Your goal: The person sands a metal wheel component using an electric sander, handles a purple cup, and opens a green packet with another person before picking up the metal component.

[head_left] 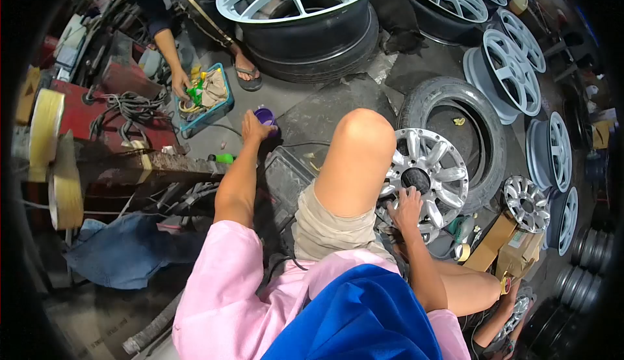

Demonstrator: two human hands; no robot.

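Observation:
My left hand [255, 128] reaches forward and touches a small purple cup [265, 118] on the floor, its fingers at the rim. My right hand [406, 208] rests with fingers spread on a silver alloy wheel [448, 174], just below its dark centre. This wheel leans over the edge of a black tire [491, 132] lying on the floor. Near my left hand stands a teal basket [225, 107] with cloths and green and yellow items in it.
Another person's hand [180, 81] reaches into the basket. A large rim [305, 41] lies on a tire ahead. More rims [510, 74] stand at the right, with cardboard boxes [520, 253] below. Cables [127, 109] and tape rolls [47, 126] are at the left.

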